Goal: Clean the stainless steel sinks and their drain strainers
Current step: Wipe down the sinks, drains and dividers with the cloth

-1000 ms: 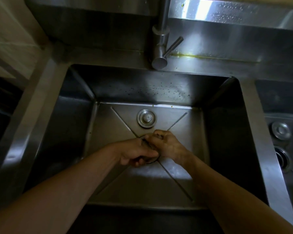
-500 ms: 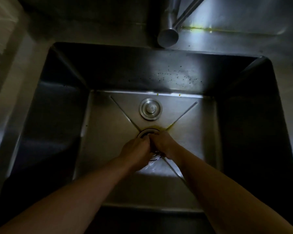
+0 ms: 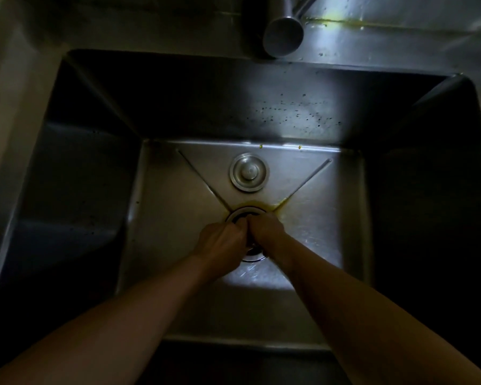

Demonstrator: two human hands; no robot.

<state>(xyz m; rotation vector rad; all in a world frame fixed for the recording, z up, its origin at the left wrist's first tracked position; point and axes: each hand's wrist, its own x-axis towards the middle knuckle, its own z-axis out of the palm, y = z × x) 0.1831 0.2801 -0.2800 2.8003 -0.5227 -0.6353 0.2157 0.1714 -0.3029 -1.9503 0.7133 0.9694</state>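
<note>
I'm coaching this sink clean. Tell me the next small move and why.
Probably lift the strainer straight up out of the drain opening with both hands. The left hand and right hand are curled together over it, though what they grip is hidden. Yellow residue rings the opening's rim, and the stopper already lies aside.

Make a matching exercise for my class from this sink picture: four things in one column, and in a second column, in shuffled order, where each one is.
Things
1. drain plug
2. faucet spout
3. dark specks
4. hands

Places
A. on the sink's back wall
B. pressed together over the drain opening
C. above the sink's back rim
D. lying on the sink floor, behind the drain opening

Pairs: 1-D, 2-C, 3-A, 4-B
</note>
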